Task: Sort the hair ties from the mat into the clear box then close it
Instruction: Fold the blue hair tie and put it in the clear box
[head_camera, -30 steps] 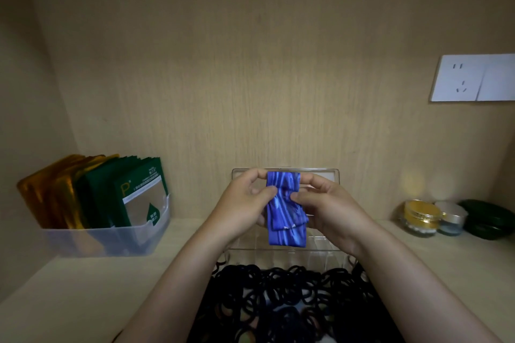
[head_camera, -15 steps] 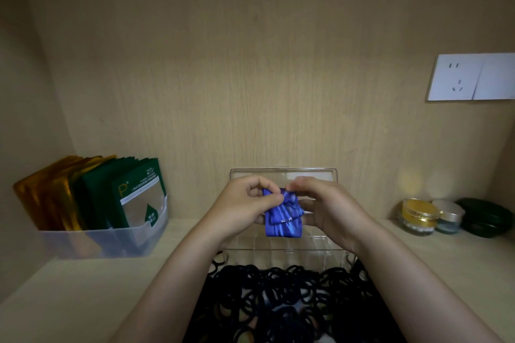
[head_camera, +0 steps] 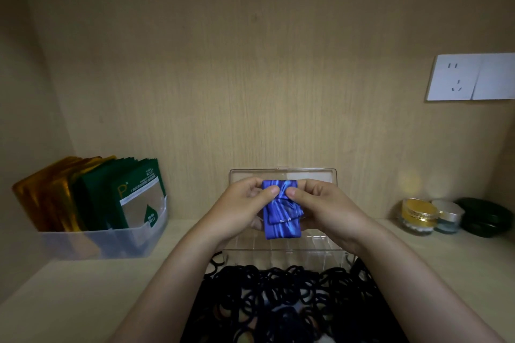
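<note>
We're inside a home cupboard nook: pale wood-grain panels (head_camera: 250, 64) all round, a white wall socket (head_camera: 457, 78), cosmetic cream jars (head_camera: 418, 214) at right, face-mask sachets (head_camera: 133, 198) packed in a plastic bin (head_camera: 111, 243).

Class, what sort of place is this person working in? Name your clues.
Probably a wooden shelf or cupboard nook at home, used for toiletries: wood-grain back wall, a wall socket, cosmetic jars and a bin of sachets.

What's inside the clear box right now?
The clear box shows only divider walls in its front row. The left hand, right hand and blue band cover the rest.
</note>
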